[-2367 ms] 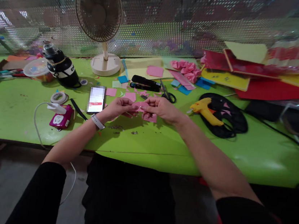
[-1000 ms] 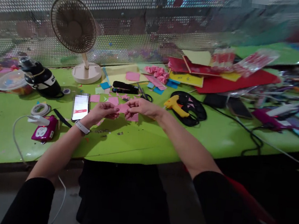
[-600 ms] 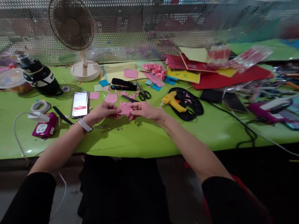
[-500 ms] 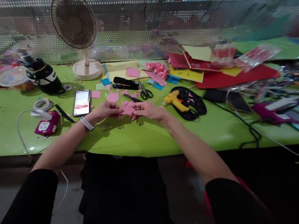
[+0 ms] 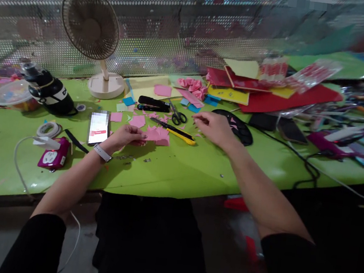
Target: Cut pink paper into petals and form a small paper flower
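My left hand (image 5: 128, 138), with a pale watch strap at the wrist, pinches a piece of pink paper (image 5: 151, 134) just above the green table. My right hand (image 5: 214, 128) is over the left part of the round black mat (image 5: 248, 133), its fingers curled. Whatever lies under that palm is hidden, and the yellow glue gun seen there earlier does not show. Between the hands lie a yellow utility knife (image 5: 182, 135), black-handled scissors (image 5: 179, 117) and small pink scraps. A black stapler (image 5: 153, 104) rests behind them. Another pink square (image 5: 137, 121) lies behind my left hand.
A phone (image 5: 98, 127) with a lit screen, a purple power socket (image 5: 54, 154) and a tape roll (image 5: 49, 129) are on the left. Behind stand a black bottle (image 5: 48, 91) and a fan (image 5: 106, 85). Coloured sheets (image 5: 289, 101), phones and cables crowd the right.
My right hand has let go of the pink paper and moved right, over where the yellow glue gun lay. My left hand keeps the paper. The yellow utility knife's handle has come into view.
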A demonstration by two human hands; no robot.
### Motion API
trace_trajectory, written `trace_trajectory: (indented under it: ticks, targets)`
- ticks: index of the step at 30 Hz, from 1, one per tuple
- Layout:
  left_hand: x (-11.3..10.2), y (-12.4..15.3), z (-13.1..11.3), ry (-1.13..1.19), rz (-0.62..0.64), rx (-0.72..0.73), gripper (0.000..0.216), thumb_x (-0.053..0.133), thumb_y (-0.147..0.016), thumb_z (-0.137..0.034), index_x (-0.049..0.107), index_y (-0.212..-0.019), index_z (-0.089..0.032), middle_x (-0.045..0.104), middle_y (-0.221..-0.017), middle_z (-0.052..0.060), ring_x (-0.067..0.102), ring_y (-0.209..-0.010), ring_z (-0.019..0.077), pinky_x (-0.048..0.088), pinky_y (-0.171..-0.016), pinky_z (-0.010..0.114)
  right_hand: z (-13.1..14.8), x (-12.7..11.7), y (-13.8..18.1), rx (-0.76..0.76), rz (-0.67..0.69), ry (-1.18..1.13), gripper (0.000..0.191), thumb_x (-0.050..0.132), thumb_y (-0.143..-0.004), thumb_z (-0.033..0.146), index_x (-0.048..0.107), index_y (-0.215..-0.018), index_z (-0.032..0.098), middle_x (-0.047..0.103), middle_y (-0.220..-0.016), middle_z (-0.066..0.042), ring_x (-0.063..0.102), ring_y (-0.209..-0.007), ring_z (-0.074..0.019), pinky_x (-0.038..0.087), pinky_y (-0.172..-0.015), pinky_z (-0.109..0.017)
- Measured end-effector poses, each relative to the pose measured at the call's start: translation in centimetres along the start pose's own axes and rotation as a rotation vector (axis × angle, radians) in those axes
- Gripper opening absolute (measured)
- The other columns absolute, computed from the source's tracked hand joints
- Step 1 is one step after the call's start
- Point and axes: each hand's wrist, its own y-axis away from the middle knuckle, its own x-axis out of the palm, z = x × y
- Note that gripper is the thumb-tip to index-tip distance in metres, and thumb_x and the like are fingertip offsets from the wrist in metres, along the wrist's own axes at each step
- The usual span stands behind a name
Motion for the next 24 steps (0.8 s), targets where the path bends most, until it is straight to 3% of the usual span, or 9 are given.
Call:
trace_trajectory:
  ticks: [5, 10, 13, 18, 22, 24]
  targets:
    - [0.4, 0.2, -0.2, -0.028, 0.008, -0.043, 0.034, 0.095, -0.064, -0.035, 0.075, -0.080, -0.012, 0.077, -0.077, 0.006, 0.072, -0.068, 0.0100, 0.060, -0.071, 0.020, -0.5, 0.3, 1.3, -0.094, 0.187, -0.024, 0.025, 0.059, -0.091, 0.033, 0.079, -0.104, 0.024, 0.079, -0.108, -0.009, 0.072, -0.096, -0.0286, 0.054, -0.087, -0.042]
    - [0.6, 0.1, -0.2, -0.054, 0.026, -0.067, 0.031, 0.094, -0.067, -0.035, 0.075, -0.078, -0.013, 0.076, -0.075, 0.005, 0.071, -0.066, 0.0088, 0.059, -0.070, 0.019, -0.5, 0.6, 2.3, -0.107, 0.199, -0.111, 0.024, 0.059, -0.092, 0.034, 0.079, -0.102, 0.026, 0.079, -0.110, -0.008, 0.071, -0.099, -0.0293, 0.052, -0.090, -0.044]
    - [0.5, -0.1, 0.2, -0.039, 0.031, -0.084, 0.033, 0.094, -0.066, -0.037, 0.076, -0.081, -0.013, 0.078, -0.079, 0.006, 0.071, -0.068, 0.0094, 0.059, -0.072, 0.020, -0.2, 0.6, 1.3, -0.113, 0.194, -0.125, 0.025, 0.057, -0.093, 0.033, 0.079, -0.102, 0.026, 0.078, -0.109, -0.008, 0.070, -0.097, -0.0294, 0.052, -0.088, -0.043]
    - [0.3, -0.2, 0.7, -0.041, 0.046, -0.081, 0.037, 0.094, -0.065, -0.039, 0.077, -0.083, -0.012, 0.078, -0.082, 0.006, 0.071, -0.069, 0.0090, 0.060, -0.073, 0.021, 1.0, 2.1, -5.4, -0.115, 0.118, -0.045, 0.030, 0.055, -0.096, 0.029, 0.075, -0.116, 0.019, 0.075, -0.115, -0.014, 0.068, -0.100, -0.0314, 0.052, -0.089, -0.046]
    - [0.4, 0.1, 0.4, -0.039, 0.066, -0.081, 0.032, 0.093, -0.069, -0.036, 0.076, -0.083, -0.013, 0.077, -0.078, 0.004, 0.072, -0.070, 0.0090, 0.059, -0.072, 0.020, 2.7, 6.0, -12.0, -0.208, 0.152, 0.061, 0.045, 0.064, -0.091, 0.027, 0.064, -0.135, 0.016, 0.065, -0.137, -0.017, 0.058, -0.124, -0.0374, 0.047, -0.102, -0.052]
    - [0.6, 0.2, 0.2, -0.029, 0.054, -0.098, 0.025, 0.090, -0.073, -0.031, 0.075, -0.078, -0.013, 0.076, -0.075, 0.004, 0.071, -0.067, 0.0082, 0.059, -0.073, 0.020, 3.5, 8.1, -14.2, -0.224, 0.190, 0.131, 0.048, 0.069, -0.089, 0.028, 0.062, -0.134, 0.015, 0.063, -0.139, -0.019, 0.055, -0.128, -0.0387, 0.045, -0.106, -0.053]
